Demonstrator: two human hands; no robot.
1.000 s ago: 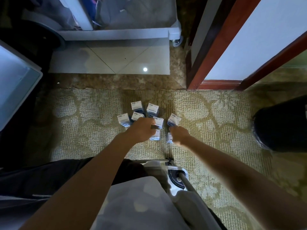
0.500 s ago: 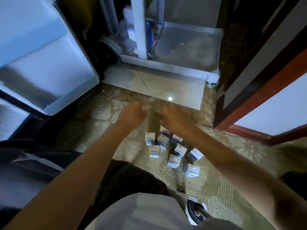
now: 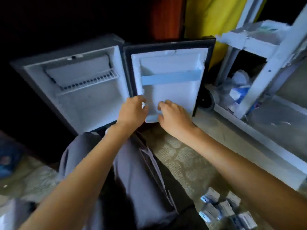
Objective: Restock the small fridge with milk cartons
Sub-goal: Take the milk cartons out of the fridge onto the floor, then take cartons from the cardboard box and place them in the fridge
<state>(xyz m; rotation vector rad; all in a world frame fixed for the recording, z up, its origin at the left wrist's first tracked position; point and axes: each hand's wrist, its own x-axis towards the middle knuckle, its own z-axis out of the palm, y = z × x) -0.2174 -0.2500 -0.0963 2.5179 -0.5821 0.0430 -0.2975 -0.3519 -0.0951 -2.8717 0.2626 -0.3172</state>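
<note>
The small fridge point(image 3: 79, 103) stands open, its inside bare apart from a wire shelf point(image 3: 89, 82). Its door point(image 3: 171, 62) is swung out to the right, with a blue rail point(image 3: 171, 78) and a lower door shelf point(image 3: 151, 119). My left hand point(image 3: 132, 112) is at that shelf's left end and grips a small white milk carton point(image 3: 144, 105), seen only as a sliver. My right hand point(image 3: 174, 118) curls over the shelf's middle, with its carton mostly hidden under the fingers. Several more blue-and-white milk cartons point(image 3: 221, 208) lie on the carpet at lower right.
A white housekeeping cart point(image 3: 259, 90) with supplies stands right of the door, one wheel point(image 3: 206, 100) close to it. A yellow bag point(image 3: 207, 19) hangs behind. My knee in grey trousers point(image 3: 132, 171) is in front of the fridge. To the left it is dark.
Both hands took cartons from the pile on the carpet and lifted them. The view swung left to the open fridge, and both hands now reach the lower door shelf.
</note>
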